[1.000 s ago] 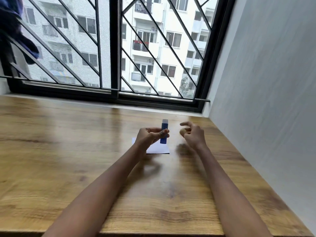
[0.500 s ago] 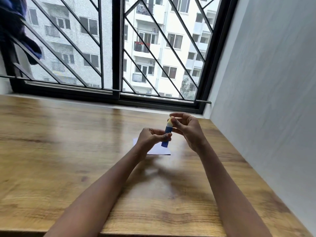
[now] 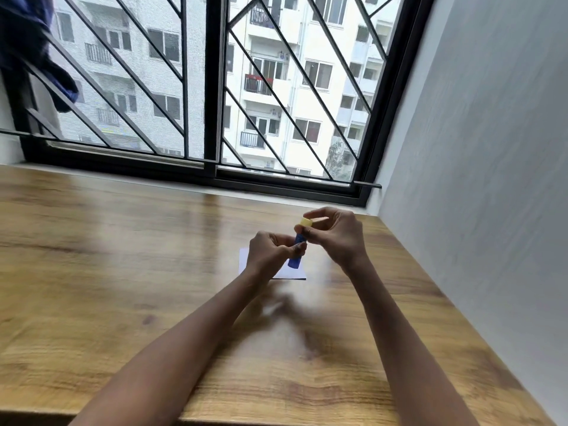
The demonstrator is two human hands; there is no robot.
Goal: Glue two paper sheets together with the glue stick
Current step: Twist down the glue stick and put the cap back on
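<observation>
A blue glue stick (image 3: 295, 259) is held nearly upright above the table, tilted slightly right at the top. My left hand (image 3: 272, 256) grips its lower body. My right hand (image 3: 333, 236) pinches the yellow cap (image 3: 306, 222) at its top end. Under and behind the hands lies white paper (image 3: 292, 273) flat on the wooden table (image 3: 123, 272); my left hand hides most of it, so I cannot tell how many sheets there are.
A grey wall (image 3: 476, 179) runs close along the right side of the table. A window with black diagonal bars (image 3: 212, 87) closes off the far edge. Dark blue cloth (image 3: 27, 41) hangs at the top left.
My right hand moved from beside the glue stick to its top, and the yellow cap now sits at the top end. The left hand kept its grip on the stick's body.
</observation>
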